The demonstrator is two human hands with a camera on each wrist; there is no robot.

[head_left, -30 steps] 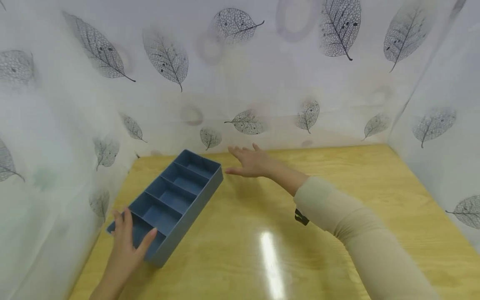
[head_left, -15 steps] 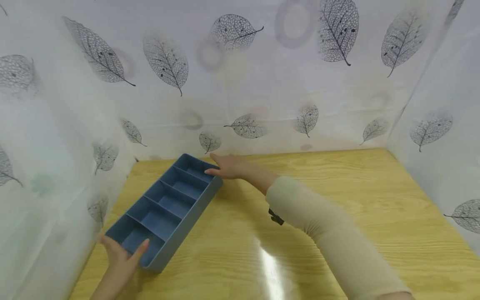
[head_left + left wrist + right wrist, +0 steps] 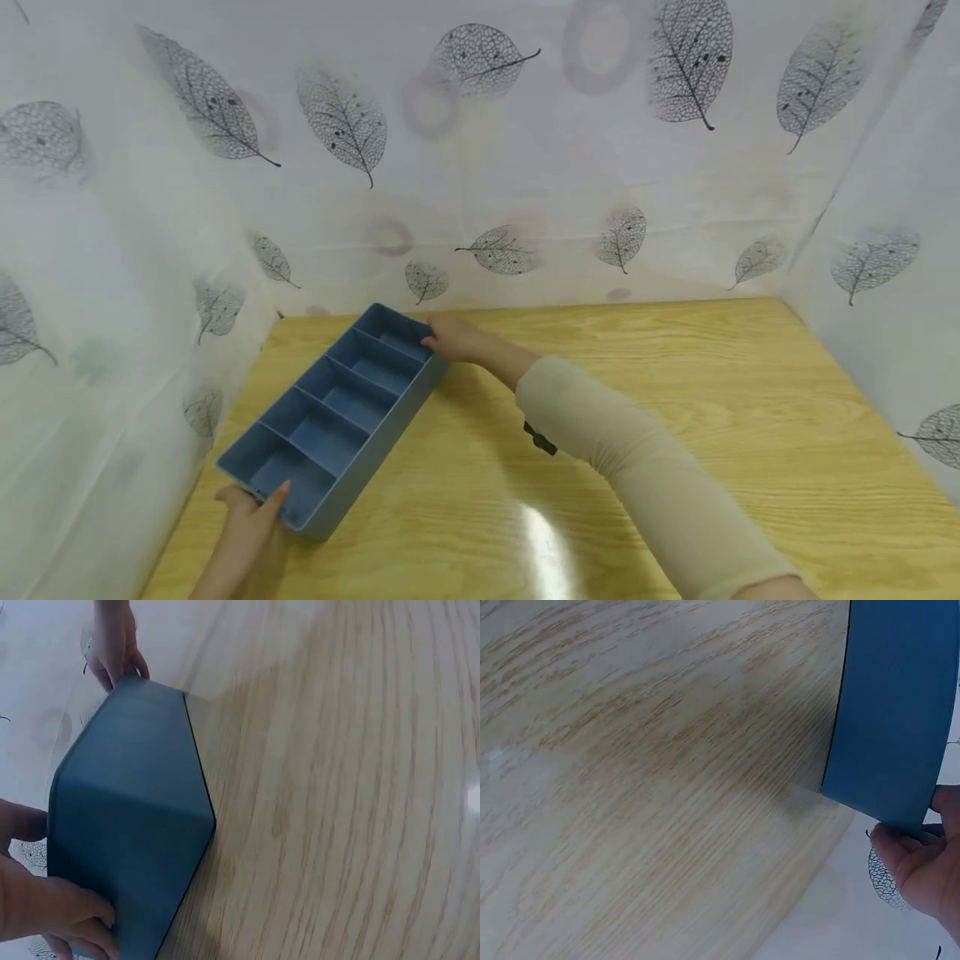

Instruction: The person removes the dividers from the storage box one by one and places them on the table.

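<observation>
A blue compartment tray [image 3: 375,442], long and divided by cross walls into several bare sections, lies slantwise on the left of the wooden table. At its near end my left hand [image 3: 246,521] grips the end wall, thumb over the rim and inside, fingers outside. My right hand [image 3: 457,337] pinches the far right corner, its thumb inside the last section. In the left wrist view the fingers [image 3: 64,911] press on the outer face of the end wall. The right wrist view shows the right hand [image 3: 922,870] holding the tray's far end.
The pale wooden table [image 3: 675,400] extends to the right of the tray. White sheeting [image 3: 525,150] printed with dark leaves stands along its back and both sides. A small black object [image 3: 540,439] shows beneath the right forearm.
My right hand has come left from beside the tray and taken hold of its far corner. My left hand has moved from over the near section to gripping the end wall.
</observation>
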